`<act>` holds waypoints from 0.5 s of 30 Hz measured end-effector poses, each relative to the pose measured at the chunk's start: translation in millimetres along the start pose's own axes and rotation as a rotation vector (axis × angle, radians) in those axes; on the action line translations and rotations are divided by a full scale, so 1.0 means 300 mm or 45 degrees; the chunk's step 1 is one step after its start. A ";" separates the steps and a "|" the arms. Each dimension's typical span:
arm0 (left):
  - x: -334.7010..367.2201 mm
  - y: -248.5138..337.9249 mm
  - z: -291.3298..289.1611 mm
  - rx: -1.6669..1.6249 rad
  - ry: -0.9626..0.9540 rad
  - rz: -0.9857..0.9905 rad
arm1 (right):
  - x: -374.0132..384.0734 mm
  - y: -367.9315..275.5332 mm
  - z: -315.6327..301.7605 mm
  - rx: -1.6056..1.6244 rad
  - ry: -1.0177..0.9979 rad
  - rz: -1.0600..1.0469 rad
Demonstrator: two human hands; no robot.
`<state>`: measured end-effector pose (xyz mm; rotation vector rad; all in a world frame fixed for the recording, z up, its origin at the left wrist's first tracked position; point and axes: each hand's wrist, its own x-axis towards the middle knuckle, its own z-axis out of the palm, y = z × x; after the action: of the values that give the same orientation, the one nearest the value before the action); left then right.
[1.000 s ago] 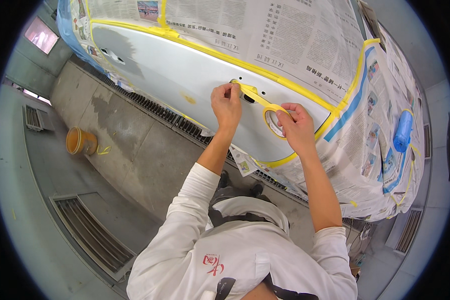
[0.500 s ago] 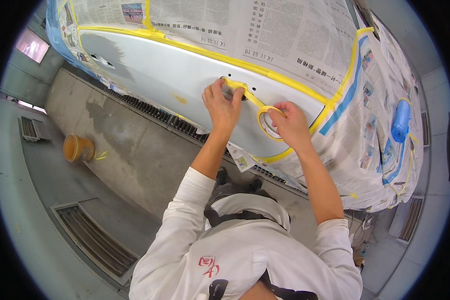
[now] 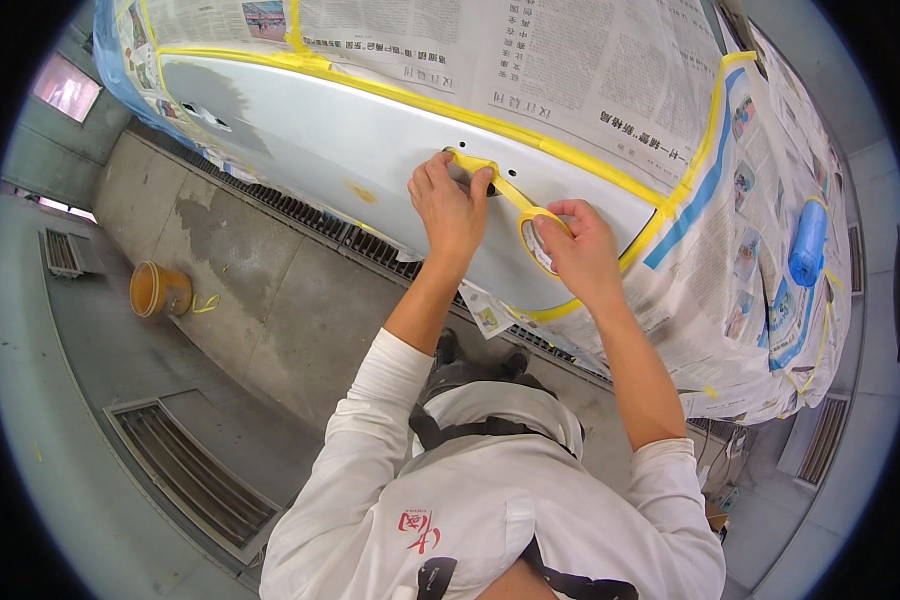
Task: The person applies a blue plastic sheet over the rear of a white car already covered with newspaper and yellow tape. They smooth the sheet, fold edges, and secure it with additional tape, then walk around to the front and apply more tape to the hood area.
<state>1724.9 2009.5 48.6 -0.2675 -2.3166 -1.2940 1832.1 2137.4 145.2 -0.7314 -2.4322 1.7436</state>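
A silver-grey car door panel [image 3: 310,150] is framed by yellow masking tape and newspaper. My left hand [image 3: 450,212] is at the dark handle opening in the panel, its fingers and thumb curled onto a strip of yellow masking tape [image 3: 473,162] that lies over the opening's upper edge. From the thumb the strip runs taut, down and right, to a roll of masking tape [image 3: 526,238]. My right hand [image 3: 585,258] is closed on that roll, just off the panel. Two small dark holes [image 3: 512,173] show above the opening.
Newspaper [image 3: 560,70] covers the upper bodywork, and blue tape [image 3: 692,222] runs down the right side. A blue roll of film [image 3: 808,242] hangs there. An orange bucket [image 3: 160,290] stands on the floor at left. A floor grating [image 3: 310,222] runs below the car.
The view has shifted slightly. My right hand and the tape roll have tilted a little, while my left hand stays at the handle opening.
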 end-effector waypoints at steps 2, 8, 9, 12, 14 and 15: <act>0.003 -0.007 0.001 -0.001 0.014 0.023 | -0.003 0.001 0.003 0.009 -0.006 0.002; 0.011 -0.028 -0.039 -0.063 -0.112 0.073 | -0.016 0.007 -0.003 0.021 -0.027 0.024; 0.011 -0.024 -0.045 -0.061 -0.139 0.059 | -0.015 0.010 -0.002 0.048 -0.032 -0.006; 0.017 -0.006 -0.054 -0.039 -0.196 -0.009 | -0.011 0.026 0.013 0.016 0.018 -0.067; 0.024 0.006 -0.054 -0.026 -0.209 -0.047 | -0.013 0.037 0.026 0.013 0.008 -0.103; 0.027 0.011 -0.054 -0.022 -0.208 -0.060 | -0.016 0.041 0.032 0.012 0.001 -0.121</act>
<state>1724.1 1997.2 62.2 -0.3377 -2.4621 -1.3615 1837.5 2130.0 131.5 -0.6047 -2.4141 1.7180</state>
